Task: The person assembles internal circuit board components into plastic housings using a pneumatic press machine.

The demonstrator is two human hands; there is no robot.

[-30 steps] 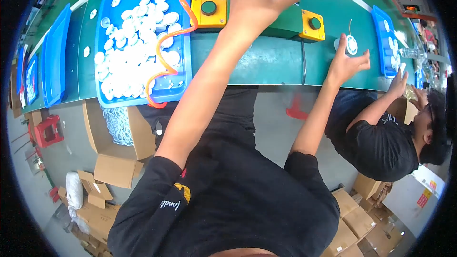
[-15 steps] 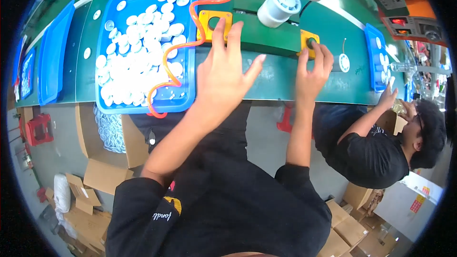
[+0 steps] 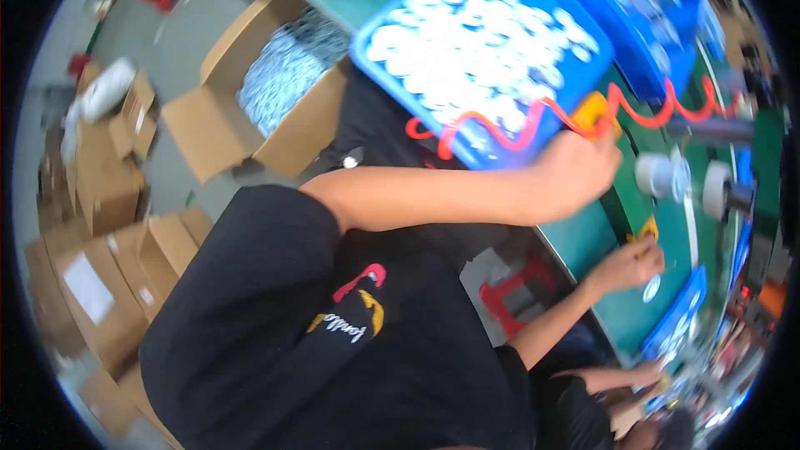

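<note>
My left hand [image 3: 577,173] reaches over to a yellow button plate [image 3: 591,113], its fingers bent down onto it, holding nothing that shows. Blur softens the fingertips. Lower right of it, my right hand [image 3: 627,268] rests its loosely bent fingers at a second yellow plate [image 3: 647,232]; it covers the button there. Both plates sit on a green bar [image 3: 627,192]. Beside my left hand, a coiled orange-red air hose [image 3: 533,127] crosses a blue tray [image 3: 367,54] heaped with white round plastic parts [image 3: 467,46]. Beyond the bar is a white cylindrical fixture [image 3: 662,175].
Another blue tray [image 3: 621,29] lies past the first. Under the table edge, an open carton [image 3: 287,146] holds grey-blue rings. A red stool [image 3: 521,296] stands below the bench. At lower right, a co-worker [image 3: 575,412] sits by a further blue tray [image 3: 677,317].
The whole view has turned and shifted, so the tray now lies at the top centre and the carton shows more. Both hands stay at the yellow plates, with their fingers more bent.
</note>
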